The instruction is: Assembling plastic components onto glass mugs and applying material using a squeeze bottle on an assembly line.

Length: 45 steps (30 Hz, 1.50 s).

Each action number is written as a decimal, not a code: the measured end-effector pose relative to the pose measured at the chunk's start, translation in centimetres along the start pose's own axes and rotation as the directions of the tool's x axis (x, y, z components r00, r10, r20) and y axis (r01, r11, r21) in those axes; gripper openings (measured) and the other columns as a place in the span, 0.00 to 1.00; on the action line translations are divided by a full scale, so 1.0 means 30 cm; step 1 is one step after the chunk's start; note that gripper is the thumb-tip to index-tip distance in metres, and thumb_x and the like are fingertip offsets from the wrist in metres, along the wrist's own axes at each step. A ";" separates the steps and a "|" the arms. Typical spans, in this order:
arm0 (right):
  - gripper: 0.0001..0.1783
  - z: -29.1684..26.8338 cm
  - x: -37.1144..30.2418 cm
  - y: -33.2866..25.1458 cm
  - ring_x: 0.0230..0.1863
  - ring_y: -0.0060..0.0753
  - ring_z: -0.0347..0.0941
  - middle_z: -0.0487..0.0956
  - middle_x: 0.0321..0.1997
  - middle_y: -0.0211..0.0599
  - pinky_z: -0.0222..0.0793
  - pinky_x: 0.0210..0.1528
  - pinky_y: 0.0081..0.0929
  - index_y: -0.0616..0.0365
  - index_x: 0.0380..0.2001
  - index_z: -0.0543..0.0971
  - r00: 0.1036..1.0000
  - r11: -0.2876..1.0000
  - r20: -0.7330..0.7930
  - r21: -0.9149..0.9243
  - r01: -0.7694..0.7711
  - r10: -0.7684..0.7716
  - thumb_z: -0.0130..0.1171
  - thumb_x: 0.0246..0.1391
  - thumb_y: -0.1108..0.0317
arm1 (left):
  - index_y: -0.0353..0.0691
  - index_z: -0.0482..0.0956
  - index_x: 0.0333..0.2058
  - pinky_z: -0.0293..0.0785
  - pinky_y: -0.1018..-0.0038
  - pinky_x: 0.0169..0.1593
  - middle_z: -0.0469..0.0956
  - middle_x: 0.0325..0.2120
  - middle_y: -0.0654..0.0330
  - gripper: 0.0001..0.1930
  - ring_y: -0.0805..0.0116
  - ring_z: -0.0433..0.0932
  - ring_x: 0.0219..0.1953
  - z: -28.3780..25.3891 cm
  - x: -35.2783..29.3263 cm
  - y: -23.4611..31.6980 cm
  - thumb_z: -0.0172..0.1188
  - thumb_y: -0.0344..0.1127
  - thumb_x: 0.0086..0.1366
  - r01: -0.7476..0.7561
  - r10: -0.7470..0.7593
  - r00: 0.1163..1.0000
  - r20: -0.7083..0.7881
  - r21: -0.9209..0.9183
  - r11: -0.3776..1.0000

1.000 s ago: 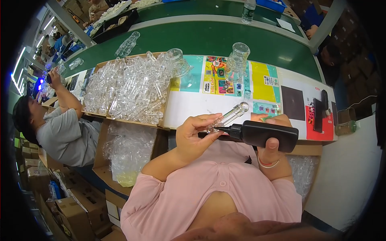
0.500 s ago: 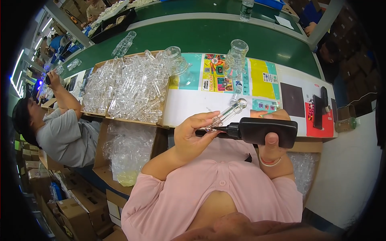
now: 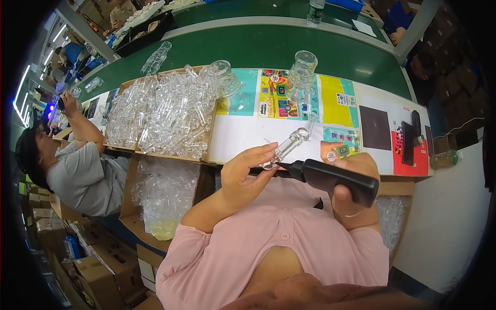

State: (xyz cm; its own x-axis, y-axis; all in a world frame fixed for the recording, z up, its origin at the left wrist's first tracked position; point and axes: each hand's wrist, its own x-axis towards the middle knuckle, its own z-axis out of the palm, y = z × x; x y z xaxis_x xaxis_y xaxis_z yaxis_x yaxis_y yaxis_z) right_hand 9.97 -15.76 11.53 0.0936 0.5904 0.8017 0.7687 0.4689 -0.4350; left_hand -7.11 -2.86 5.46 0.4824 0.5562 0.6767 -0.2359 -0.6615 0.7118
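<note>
Between the thumb and fingers of my left hand (image 3: 247, 173) is a clear glass tube piece (image 3: 289, 144), tilted with its wider end up and away from me. My right hand (image 3: 356, 178) grips a black squeeze bottle (image 3: 338, 181), its body slanting down to the right. The bottle's thin nozzle points left and meets or nearly meets the lower end of the glass piece; I cannot tell whether they touch. Just beyond, a larger clear glass vessel (image 3: 301, 77) stands on the printed sheet, and another glass vessel (image 3: 227, 85) stands left of it.
A cardboard tray (image 3: 211, 139) heaped with clear glass tubes lies to the left. Below it is an open box with plastic bags (image 3: 168, 194). A co-worker in grey (image 3: 88, 170) sits at far left. Dark flat items (image 3: 408, 142) lie on the right, and a water bottle (image 3: 315, 13) stands at the back.
The black bottle has tilted, its base dropping while the nozzle stays near the glass piece. My right hand has turned with it. The glass piece has rotated slightly in my left hand.
</note>
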 end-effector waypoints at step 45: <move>0.28 0.020 -0.060 0.022 0.27 0.36 0.72 0.70 0.37 0.46 0.69 0.24 0.26 0.65 0.40 0.67 0.828 0.857 0.228 0.064 0.512 -0.511 0.67 0.39 0.61 | 0.32 0.70 0.38 0.71 0.72 0.47 0.75 0.40 0.47 0.19 0.61 0.74 0.44 -0.010 -0.017 -0.020 0.61 0.16 0.45 0.166 -0.162 0.984 0.074 -0.049 0.985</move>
State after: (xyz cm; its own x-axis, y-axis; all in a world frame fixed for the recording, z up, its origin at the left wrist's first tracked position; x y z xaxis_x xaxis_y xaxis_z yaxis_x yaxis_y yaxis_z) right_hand 9.93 -16.12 9.56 -0.4601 0.3992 0.7931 0.6664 0.7455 0.0113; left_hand -7.47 -2.61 4.76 0.5753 0.6172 0.5367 -0.1934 -0.5349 0.8225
